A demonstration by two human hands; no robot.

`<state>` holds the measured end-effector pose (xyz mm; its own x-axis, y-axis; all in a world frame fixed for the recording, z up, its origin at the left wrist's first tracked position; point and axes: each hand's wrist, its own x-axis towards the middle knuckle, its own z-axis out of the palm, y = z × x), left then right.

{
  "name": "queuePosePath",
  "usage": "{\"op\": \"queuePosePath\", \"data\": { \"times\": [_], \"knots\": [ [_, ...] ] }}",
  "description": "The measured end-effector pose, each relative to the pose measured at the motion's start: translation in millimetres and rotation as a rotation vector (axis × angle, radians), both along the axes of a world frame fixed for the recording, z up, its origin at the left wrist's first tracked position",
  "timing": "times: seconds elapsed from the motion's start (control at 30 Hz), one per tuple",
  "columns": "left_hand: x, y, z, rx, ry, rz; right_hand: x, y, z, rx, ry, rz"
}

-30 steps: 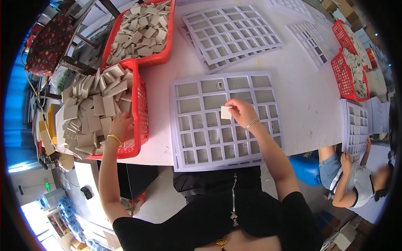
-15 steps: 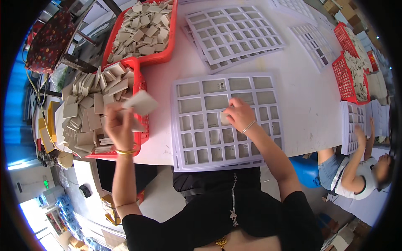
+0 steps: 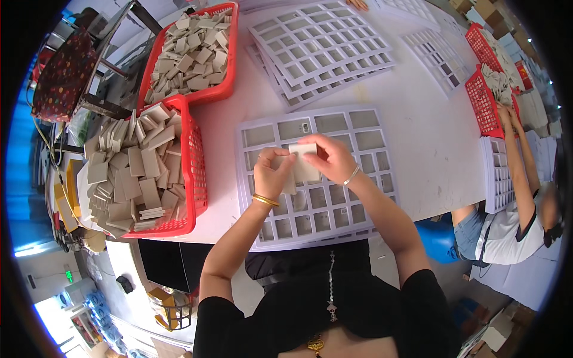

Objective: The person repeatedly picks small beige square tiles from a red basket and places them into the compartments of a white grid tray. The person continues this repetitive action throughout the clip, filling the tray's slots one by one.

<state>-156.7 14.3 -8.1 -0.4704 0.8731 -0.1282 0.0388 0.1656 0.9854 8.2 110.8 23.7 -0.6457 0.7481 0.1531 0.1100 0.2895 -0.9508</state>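
Both my hands meet over a pale lavender grid frame [image 3: 310, 237] with rectangular cells, lying atop at least one similar frame. My left hand [image 3: 273, 174] is closed in a pinch on a beige flat tile [image 3: 289, 184], partly hidden by the fingers. A light beige tile [image 3: 308, 170] sits between the two hands, with my right hand [image 3: 332, 159] closed on its upper right part. The tiles overlap or touch. To the left stands a red basket [image 3: 196, 161] heaped with beige tiles [image 3: 142, 173].
Another red basket [image 3: 225, 91] of tiles stands behind the near one. Stacked grid frames [image 3: 301, 83] lie at the table's far side, with a hand [image 3: 358, 4] at their edge. At right, a co-worker [image 3: 513, 232] reaches into a red basket [image 3: 477, 107] beside upright frames [image 3: 495, 173].
My left hand has moved right from the near basket to over the grid frame, carrying tile. My right hand has shifted slightly left. The co-worker's arms now reach into the far-right basket.
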Motion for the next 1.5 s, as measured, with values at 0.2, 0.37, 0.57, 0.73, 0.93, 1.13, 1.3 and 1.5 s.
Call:
{"op": "queuePosePath", "data": {
  "times": [0.2, 0.37, 0.57, 0.73, 0.93, 1.13, 1.3, 1.5],
  "knots": [
    [-30, -1, -39, 0.018, -0.128, 0.176, -26, 54, -19, -0.195, -0.010, -0.305],
    [-42, -7, -33, 0.110, -0.092, 0.100, -42, 58, -46, -0.247, -0.094, -0.282],
    [-55, -11, -37, 0.089, -0.008, 0.117, -43, 57, -66, 0.114, -0.409, -0.340],
    [-46, -2, -40, -0.007, 0.132, 0.037, -41, 71, -86, 0.260, -0.383, -0.304],
    [-36, 13, -43, -0.099, 0.245, -0.072, -40, 68, -85, 0.440, -0.446, -0.263],
    [-29, 27, -49, -0.137, 0.344, -0.214, -33, 80, -70, 0.272, -0.549, -0.178],
    [-21, 35, -50, -0.149, 0.462, -0.211, -26, 77, -52, 0.289, -0.603, -0.060],
    [-23, 38, -47, -0.191, 0.414, -0.176, -16, 71, -51, 0.408, -0.633, 0.065]
  ]
}}
